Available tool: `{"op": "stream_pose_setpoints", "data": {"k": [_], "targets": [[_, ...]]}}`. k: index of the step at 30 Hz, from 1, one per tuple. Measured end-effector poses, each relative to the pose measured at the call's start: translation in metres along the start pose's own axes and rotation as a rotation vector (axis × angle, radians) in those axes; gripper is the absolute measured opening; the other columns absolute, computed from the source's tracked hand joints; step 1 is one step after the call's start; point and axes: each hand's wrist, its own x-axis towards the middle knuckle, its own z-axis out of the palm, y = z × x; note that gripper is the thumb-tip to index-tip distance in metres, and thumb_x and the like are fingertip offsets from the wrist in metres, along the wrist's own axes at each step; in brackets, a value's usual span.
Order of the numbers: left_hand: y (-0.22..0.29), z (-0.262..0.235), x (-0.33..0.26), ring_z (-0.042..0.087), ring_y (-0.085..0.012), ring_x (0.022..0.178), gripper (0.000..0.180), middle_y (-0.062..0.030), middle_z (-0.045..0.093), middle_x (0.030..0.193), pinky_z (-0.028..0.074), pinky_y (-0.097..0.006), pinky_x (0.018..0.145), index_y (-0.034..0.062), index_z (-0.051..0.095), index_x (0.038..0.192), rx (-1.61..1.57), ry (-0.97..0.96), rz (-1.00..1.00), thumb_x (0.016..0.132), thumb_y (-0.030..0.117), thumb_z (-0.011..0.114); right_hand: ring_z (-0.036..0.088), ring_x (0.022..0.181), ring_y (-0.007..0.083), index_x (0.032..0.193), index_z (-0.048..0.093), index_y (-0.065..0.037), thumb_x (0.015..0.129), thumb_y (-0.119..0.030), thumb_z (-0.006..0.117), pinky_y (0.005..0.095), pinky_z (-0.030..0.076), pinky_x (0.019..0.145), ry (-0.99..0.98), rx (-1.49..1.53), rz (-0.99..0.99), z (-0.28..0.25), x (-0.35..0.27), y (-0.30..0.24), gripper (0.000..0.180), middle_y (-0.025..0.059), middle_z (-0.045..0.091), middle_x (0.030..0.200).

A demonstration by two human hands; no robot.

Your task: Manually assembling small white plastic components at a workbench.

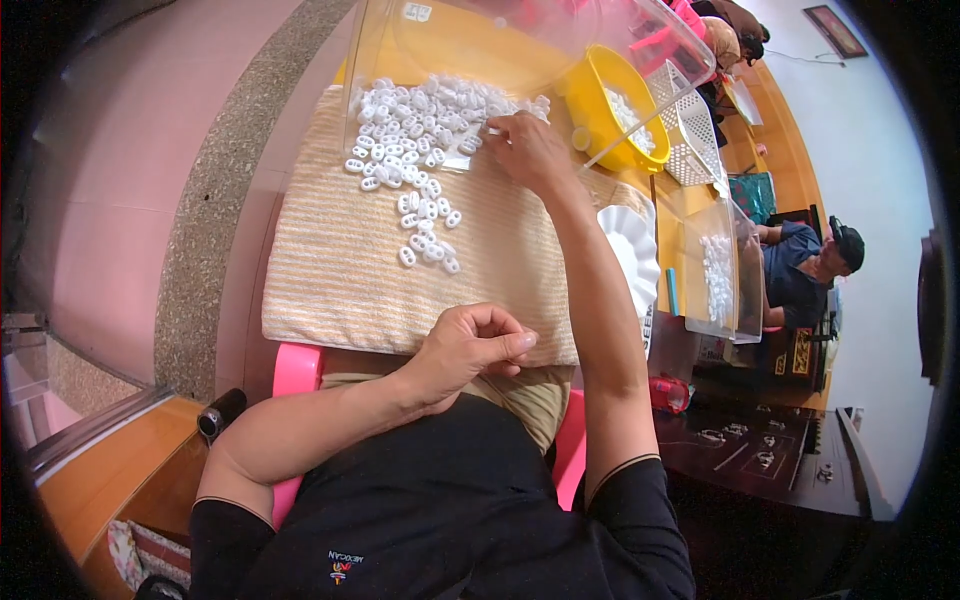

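A heap of small white plastic pieces (400, 130), oval with two holes each, is spread over a striped beige towel (330, 260), with a loose trail of them running toward me. My right hand (530, 150) reaches to the heap's right edge, its fingers bent together at the pieces. Whatever those fingertips pinch is too small to make out. My left hand (475, 345) hovers over the towel's near edge, fingers curled and thumb pressed to the index finger. Anything inside that pinch is hidden.
A clear plastic bin (480, 45) lies behind the heap. To its right are a yellow basin (583, 100) holding white pieces, a white perforated basket (690, 130) and a white scalloped dish (628, 255). Another person (800, 265) sits at right beside a clear box (735, 300) of white pieces.
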Motion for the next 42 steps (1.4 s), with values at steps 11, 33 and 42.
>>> {"op": "stream_pose_setpoints", "data": {"k": [11, 33, 42], "targets": [[0.001, -0.001, 0.000, 0.060, -0.0068, 0.069, 0.011, -0.0004, 0.064, 0.081, 0.053, -0.021, 0.064, 0.0066, 0.064, 0.090, 0.003, -0.003, -0.002, 0.088, 0.015, 0.070, 0.061, 0.100, 0.0352, 0.094, 0.070, -0.009, 0.083, -0.023, 0.062, 0.0445, 0.049, 0.084, -0.044, 0.008, 0.013, 0.001, 0.005, -0.003, 0.020, 0.0159, 0.065, 0.102], [0.001, -0.001, 0.000, 0.061, -0.0072, 0.068, 0.011, -0.0007, 0.064, 0.081, 0.054, -0.021, 0.063, 0.0072, 0.063, 0.090, -0.011, 0.005, -0.006, 0.088, 0.015, 0.070, 0.064, 0.092, 0.0365, 0.092, 0.072, -0.010, 0.077, -0.016, 0.061, 0.0452, 0.051, 0.079, -0.011, 0.082, 0.061, 0.005, 0.011, -0.006, 0.020, 0.0169, 0.068, 0.095], [0.002, 0.000, -0.001, 0.060, -0.0069, 0.069, 0.010, -0.0007, 0.064, 0.081, 0.054, -0.021, 0.064, 0.0069, 0.064, 0.090, -0.015, -0.005, 0.002, 0.088, 0.014, 0.070, 0.065, 0.094, 0.0349, 0.093, 0.073, -0.012, 0.078, -0.018, 0.061, 0.0453, 0.051, 0.080, -0.065, 0.072, 0.119, 0.007, 0.020, -0.012, 0.019, 0.0155, 0.069, 0.097]]}}
